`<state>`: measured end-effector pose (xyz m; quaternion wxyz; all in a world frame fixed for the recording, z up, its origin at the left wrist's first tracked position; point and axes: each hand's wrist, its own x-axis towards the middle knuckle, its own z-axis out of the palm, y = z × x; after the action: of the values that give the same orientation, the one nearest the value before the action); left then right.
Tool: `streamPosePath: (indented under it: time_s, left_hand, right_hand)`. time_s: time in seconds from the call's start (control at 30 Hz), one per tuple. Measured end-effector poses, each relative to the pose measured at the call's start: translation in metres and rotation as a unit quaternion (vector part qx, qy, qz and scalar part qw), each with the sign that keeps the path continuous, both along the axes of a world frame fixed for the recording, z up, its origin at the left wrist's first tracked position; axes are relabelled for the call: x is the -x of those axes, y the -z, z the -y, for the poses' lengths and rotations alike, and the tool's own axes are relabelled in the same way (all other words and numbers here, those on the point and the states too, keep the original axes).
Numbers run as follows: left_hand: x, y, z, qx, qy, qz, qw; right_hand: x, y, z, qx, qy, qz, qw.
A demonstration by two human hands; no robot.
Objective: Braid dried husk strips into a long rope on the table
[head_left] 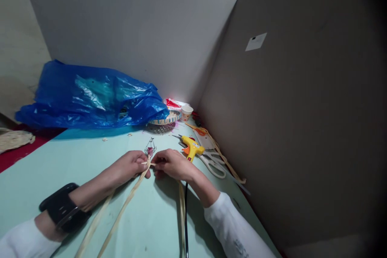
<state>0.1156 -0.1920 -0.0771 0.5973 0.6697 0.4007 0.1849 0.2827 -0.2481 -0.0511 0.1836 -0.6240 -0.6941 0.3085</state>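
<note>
My left hand (134,165) pinches pale, straw-coloured strips (131,195) where they cross over one another. Close beside it, my right hand (172,164) is closed on another strip of the same kind, its fingertips partly hidden. The strips meet between the two hands, and long ends trail towards me on both sides. Just beyond the crossing, a small wire-handled clip (150,146) with a pinkish part stands at the top of the strips. Whether it grips them is too small to tell. A black band with a device (65,207) is round my left wrist.
To the right lie a yellow glue gun (192,147) with a black cord and white-handled scissors (213,165). Behind are a shallow woven basket (166,120), a paper cup (186,113) and a big blue plastic bag (96,96). Grey partitions (287,109) bound the pale green tabletop (145,229).
</note>
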Motion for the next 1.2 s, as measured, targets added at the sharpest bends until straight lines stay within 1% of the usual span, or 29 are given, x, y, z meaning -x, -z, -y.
streamPosePath:
  time_s: [0.13,0.23,0.37,0.53,0.63,0.83,0.97,1.03,1.1,1.2]
  left_hand:
    - [0.001,0.007,-0.002,-0.038,-0.006,-0.012,0.999]
    - [0.003,0.007,-0.003,-0.069,-0.007,-0.023,0.997]
    - [0.004,0.007,-0.006,-0.105,0.015,-0.046,0.993]
    - [0.007,0.008,-0.006,-0.160,0.020,-0.091,0.983]
    - [0.010,0.004,-0.003,-0.207,0.011,-0.128,0.970]
    - [0.011,-0.011,0.008,-0.323,-0.009,-0.207,0.924]
    - [0.006,-0.018,0.024,-0.363,-0.025,-0.266,0.893]
    - [0.002,-0.019,0.035,-0.384,-0.011,-0.300,0.873]
    - [-0.004,-0.017,0.047,-0.403,0.025,-0.345,0.847]
    - [-0.011,-0.008,0.063,-0.431,0.078,-0.401,0.804]
  right_hand:
    - [0.009,0.006,-0.001,-0.022,0.043,0.008,0.999]
    - [0.013,0.009,-0.001,-0.038,0.071,-0.025,0.996]
    - [0.009,0.013,-0.004,-0.020,0.097,-0.092,0.991]
    - [0.006,0.022,-0.006,-0.010,0.110,-0.115,0.987]
    - [0.009,0.026,-0.004,-0.018,0.121,-0.119,0.985]
    - [0.017,0.025,0.003,-0.059,0.150,-0.097,0.982]
    - [0.020,0.024,0.005,-0.065,0.145,-0.102,0.982]
    - [0.021,0.023,0.005,-0.060,0.156,-0.113,0.979]
    - [0.020,0.023,0.004,-0.054,0.169,-0.122,0.977]
    - [0.017,0.023,0.003,-0.045,0.170,-0.131,0.976]
